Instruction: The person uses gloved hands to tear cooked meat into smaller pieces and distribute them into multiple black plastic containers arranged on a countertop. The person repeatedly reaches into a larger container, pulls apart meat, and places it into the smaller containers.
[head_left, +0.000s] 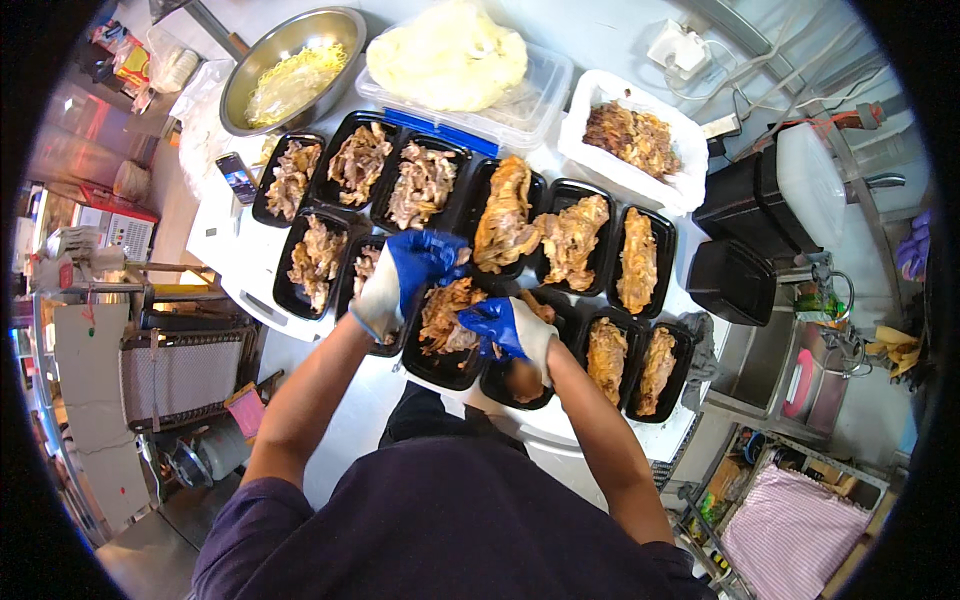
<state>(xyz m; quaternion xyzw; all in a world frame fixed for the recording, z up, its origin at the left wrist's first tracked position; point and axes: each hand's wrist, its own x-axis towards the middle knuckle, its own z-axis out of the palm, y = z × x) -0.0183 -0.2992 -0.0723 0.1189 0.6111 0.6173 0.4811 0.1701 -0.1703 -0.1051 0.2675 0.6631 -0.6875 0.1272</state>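
Blue-and-white coated work gloves cover both hands. My left hand (411, 274) is over the black plastic trays near the middle, its fingertips against a small piece of meat (463, 256). My right hand (514, 328) is bent over the front trays, between the shredded cooked meat (450, 315) and a brown piece of meat (525, 381) in the tray below it; its fingers' grip is hidden. Several black trays of pulled meat (424, 184) lie to the left. Unshredded cooked meat pieces (506, 214) fill trays to the right, one of them a long piece (638, 259).
Behind the trays are a steel bowl of noodles (296, 86), a clear lidded box (544, 82) under a pale yellow bundle and a white-lined container of meat (634, 139). A phone (237, 178) lies at left. Stacked black containers (731, 281) stand at right.
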